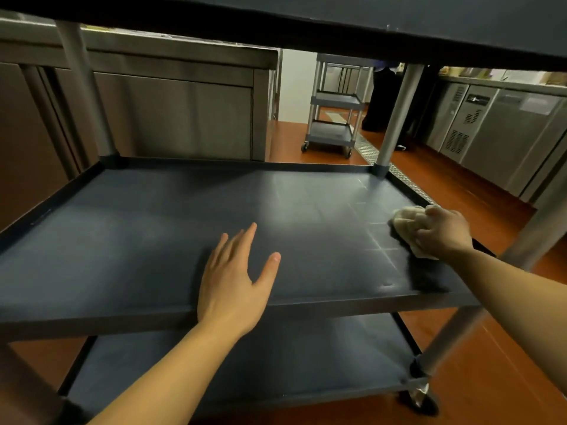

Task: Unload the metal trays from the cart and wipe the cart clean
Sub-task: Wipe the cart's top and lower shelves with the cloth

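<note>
Head view, looking down between the shelves of a dark three-shelf cart [92, 320] that stands directly in front of the person on an orange-brown floor [460, 348].

The middle shelf [138, 234] fills most of the frame. The underside of the top shelf [306, 23] crosses the upper edge, and the bottom shelf [276, 363] shows below. Grey metal posts [399, 118] join the shelves at the corners, and a caster [420, 397] is visible at the near right corner.

The left hand [233, 280] lies flat, palm down, on the middle shelf near its front edge. Its fingers are straight and slightly spread, the thumb is out to the side, and it holds nothing.

The right hand [445, 230] is at the right edge of the same shelf. Its fingers are curled over a bunched pale cloth [405, 220], which it presses against the shelf surface. Faint pale streaks mark the shelf just left of the cloth.

Behind the cart a steel cabinet [190, 118] stands to the left and steel refrigerator units [497, 133] to the right. Between them stands a second, smaller cart [334, 118] beside a metal floor grate [365, 148]. A figure in dark clothing [383, 96] stands partly hidden behind the far right post.
</note>
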A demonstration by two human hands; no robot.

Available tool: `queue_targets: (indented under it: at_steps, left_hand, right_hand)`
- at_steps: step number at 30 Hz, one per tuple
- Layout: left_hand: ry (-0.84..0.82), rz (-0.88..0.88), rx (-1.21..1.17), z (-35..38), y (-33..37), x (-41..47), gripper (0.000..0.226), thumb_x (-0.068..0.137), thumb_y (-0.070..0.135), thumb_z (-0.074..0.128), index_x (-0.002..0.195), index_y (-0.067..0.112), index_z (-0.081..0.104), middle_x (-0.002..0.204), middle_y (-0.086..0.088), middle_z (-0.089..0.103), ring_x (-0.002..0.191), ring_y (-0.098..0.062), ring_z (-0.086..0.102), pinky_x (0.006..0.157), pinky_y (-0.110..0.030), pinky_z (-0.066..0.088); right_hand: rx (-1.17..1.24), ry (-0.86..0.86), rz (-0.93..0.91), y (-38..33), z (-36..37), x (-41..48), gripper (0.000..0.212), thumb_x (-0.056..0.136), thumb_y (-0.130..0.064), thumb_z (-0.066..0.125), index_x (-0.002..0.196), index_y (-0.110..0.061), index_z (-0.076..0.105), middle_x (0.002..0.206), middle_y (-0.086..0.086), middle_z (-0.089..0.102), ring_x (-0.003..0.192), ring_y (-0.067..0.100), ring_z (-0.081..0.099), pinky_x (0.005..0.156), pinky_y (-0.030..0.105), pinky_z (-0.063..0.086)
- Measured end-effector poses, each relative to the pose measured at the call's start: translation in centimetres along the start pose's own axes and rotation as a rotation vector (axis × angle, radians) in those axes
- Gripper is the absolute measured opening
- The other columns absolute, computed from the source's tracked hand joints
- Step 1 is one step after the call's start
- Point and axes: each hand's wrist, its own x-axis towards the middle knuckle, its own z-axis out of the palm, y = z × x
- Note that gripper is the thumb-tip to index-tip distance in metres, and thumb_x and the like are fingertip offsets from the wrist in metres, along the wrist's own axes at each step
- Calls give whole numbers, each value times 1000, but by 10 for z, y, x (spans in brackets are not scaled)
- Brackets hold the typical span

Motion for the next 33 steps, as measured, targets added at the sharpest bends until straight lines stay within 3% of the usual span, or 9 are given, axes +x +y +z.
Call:
queue_targets:
  at_steps: [2, 5, 7, 9, 12, 14, 18, 25, 33]
  left_hand:
    - [-34, -33, -163, 5, 6, 9, 72, 78, 74, 31, 144, 49, 21, 156, 12, 22, 143, -4, 12, 112, -27, 17]
    - [-19, -23, -319, 13, 14, 28, 64, 79, 67, 42, 140, 49, 33, 148, 19, 34, 134, 3, 28, 102, -19, 24]
    - [0, -40, -365, 17, 12, 39, 61, 81, 64, 46, 139, 47, 37, 145, 20, 39, 131, 4, 32, 101, -18, 26]
    - [21, -86, -388, 20, 5, 48, 59, 83, 60, 48, 139, 44, 39, 146, 16, 41, 133, -1, 35, 109, -26, 29]
    - [46, -158, -420, 22, -6, 59, 59, 83, 59, 49, 139, 43, 40, 146, 13, 42, 133, -3, 36, 111, -31, 30]
    - [49, -193, -444, 22, -11, 64, 60, 84, 62, 49, 139, 43, 39, 147, 13, 40, 134, -4, 35, 111, -32, 29]
    - [64, -215, -437, 20, -16, 62, 56, 89, 56, 49, 140, 38, 39, 147, 9, 41, 135, -8, 36, 113, -37, 29]
    - [37, -183, -390, 7, -2, 28, 55, 88, 58, 47, 140, 42, 38, 146, 6, 42, 132, -15, 40, 110, -39, 33]
    - [-10, -103, -359, -21, 12, -12, 57, 90, 57, 47, 142, 41, 34, 148, 8, 39, 134, -15, 36, 101, -28, 30]
  right_hand:
    - [5, -3, 38, -8, 9, 19, 22, 81, -20, 61, 100, -9, 63, 99, 19, 62, 93, 33, 56, 80, 44, 53]
    - [60, -30, 78, -41, 28, 40, 32, 82, -28, 65, 109, -10, 62, 106, 16, 60, 91, 29, 57, 79, 35, 49]
    - [172, -80, 4, -78, 46, 42, 42, 82, -24, 69, 120, -10, 59, 118, 16, 57, 103, 30, 56, 85, 34, 44]
    - [310, -161, -134, -122, 66, 31, 48, 82, -21, 70, 127, -12, 56, 128, 14, 52, 112, 28, 52, 91, 32, 41]
    - [379, -251, -353, -178, 86, 4, 46, 86, -31, 64, 129, -18, 52, 128, 6, 47, 101, 19, 51, 89, 26, 40]
    - [408, -286, -383, -195, 91, -8, 46, 86, -32, 65, 128, -21, 52, 132, 2, 42, 104, 22, 52, 94, 30, 45]
    - [482, -344, -293, -190, 80, -21, 49, 85, -27, 65, 132, -22, 49, 127, 0, 43, 111, 25, 53, 87, 27, 46]
    - [522, -323, -292, -176, 47, -78, 50, 81, -18, 65, 130, -25, 54, 133, 3, 46, 113, 23, 52, 86, 24, 42]
    - [561, -282, -319, -183, -4, -121, 55, 77, -20, 76, 128, -22, 56, 124, 0, 58, 110, 17, 54, 81, 19, 41]
